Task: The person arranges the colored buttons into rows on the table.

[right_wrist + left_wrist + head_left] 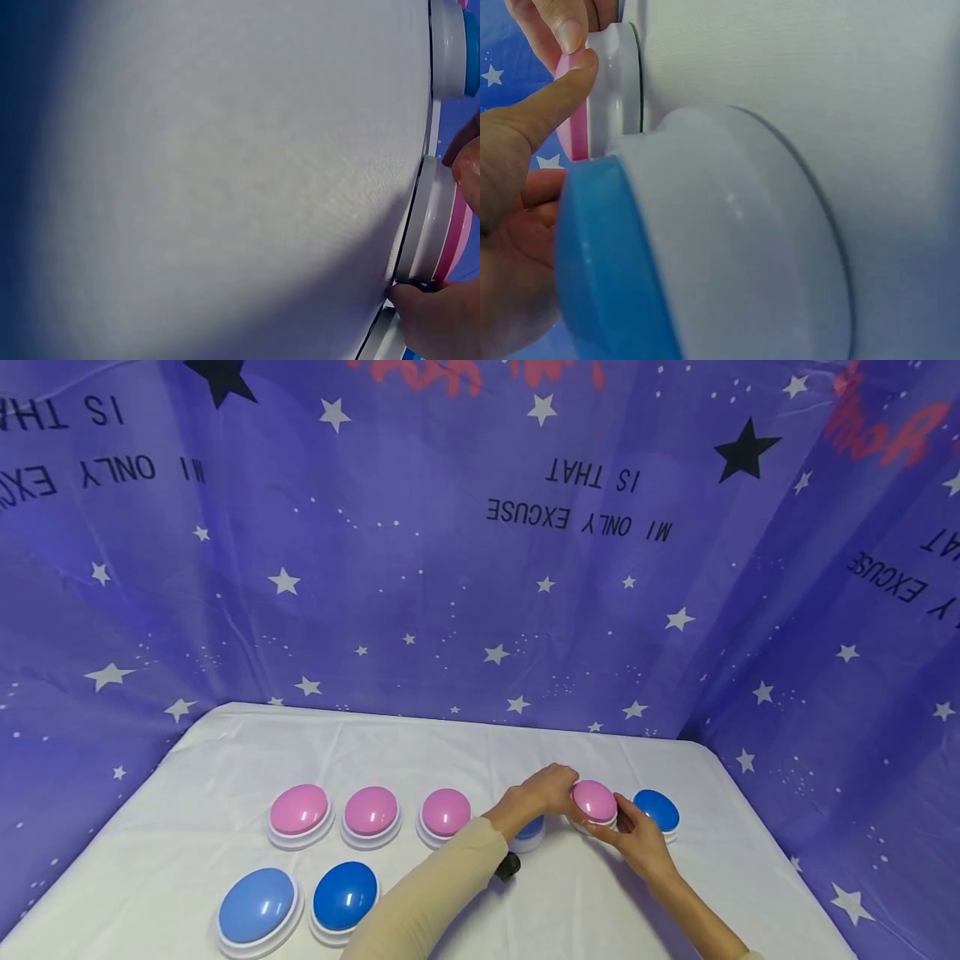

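A pink dome button (pixel 595 802) with a white round base is between both hands at the right of the back row. My left hand (pixel 551 791) holds it from the left, its thumb along the near side in the left wrist view. From the right, my right hand (pixel 643 843) grips its edge, fingers on the far right side and thumb in front. The base is close to the cloth; whether it touches is hard to tell. Under my left wrist sits a light blue button (pixel 615 262), partly hidden in the head view. A darker blue button (pixel 657 810) stands just right of my right hand.
Three pink buttons, one of them (pixel 446 812) nearest my left sleeve, stand in the back row. At the front left are a light blue button (pixel 257 906) and a darker blue button (pixel 345 896). White cloth (pixel 525 918) covers the table; purple star-printed curtains (pixel 450 568) surround it.
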A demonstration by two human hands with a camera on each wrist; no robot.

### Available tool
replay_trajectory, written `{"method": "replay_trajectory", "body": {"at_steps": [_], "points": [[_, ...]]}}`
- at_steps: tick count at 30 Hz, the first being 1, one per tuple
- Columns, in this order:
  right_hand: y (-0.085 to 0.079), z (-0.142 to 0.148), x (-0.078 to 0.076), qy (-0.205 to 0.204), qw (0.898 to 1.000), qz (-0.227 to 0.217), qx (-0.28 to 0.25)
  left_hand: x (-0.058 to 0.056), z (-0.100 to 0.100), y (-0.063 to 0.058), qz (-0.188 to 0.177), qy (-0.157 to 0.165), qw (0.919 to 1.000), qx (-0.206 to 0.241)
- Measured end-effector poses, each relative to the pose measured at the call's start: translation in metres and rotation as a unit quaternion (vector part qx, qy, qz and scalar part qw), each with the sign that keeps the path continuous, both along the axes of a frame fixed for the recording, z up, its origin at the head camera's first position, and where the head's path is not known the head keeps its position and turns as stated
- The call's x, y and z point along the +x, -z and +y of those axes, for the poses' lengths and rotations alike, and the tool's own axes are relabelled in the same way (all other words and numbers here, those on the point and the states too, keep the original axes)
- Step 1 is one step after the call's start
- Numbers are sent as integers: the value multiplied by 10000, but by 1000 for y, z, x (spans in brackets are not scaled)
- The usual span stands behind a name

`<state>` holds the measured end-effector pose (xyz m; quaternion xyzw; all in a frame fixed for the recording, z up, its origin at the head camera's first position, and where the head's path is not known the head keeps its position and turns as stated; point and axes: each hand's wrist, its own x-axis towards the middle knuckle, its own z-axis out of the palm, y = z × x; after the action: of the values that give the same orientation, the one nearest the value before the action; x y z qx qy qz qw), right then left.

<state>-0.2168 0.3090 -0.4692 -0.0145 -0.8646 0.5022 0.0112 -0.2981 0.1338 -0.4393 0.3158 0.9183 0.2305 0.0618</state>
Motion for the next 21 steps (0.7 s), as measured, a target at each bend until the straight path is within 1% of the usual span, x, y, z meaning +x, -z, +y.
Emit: {"method": "replay_trajectory", "body": {"at_steps": [2,5,9,12,16,21], "points": [[0,0,-2,-6,9999,32,98,-1,0,1,47,32,10000,7],[2,0,-5,-18,9999,99,65,-2,-1,2,81,105,9999,65],[4,-1,-8,-63,9997,217,32,-3,-1,4,18,249,9993,267],[5,0,-9,-105,9998,162,-101,-4,-1,5,23,342,9987,377],[5,2,-8,-75,9993,-18,-369,-4,-3,5,55,389,9983,423],[3,4,-3,35,9983,-8,-575,-2,-3,1,-6,471,9974,548]]}}
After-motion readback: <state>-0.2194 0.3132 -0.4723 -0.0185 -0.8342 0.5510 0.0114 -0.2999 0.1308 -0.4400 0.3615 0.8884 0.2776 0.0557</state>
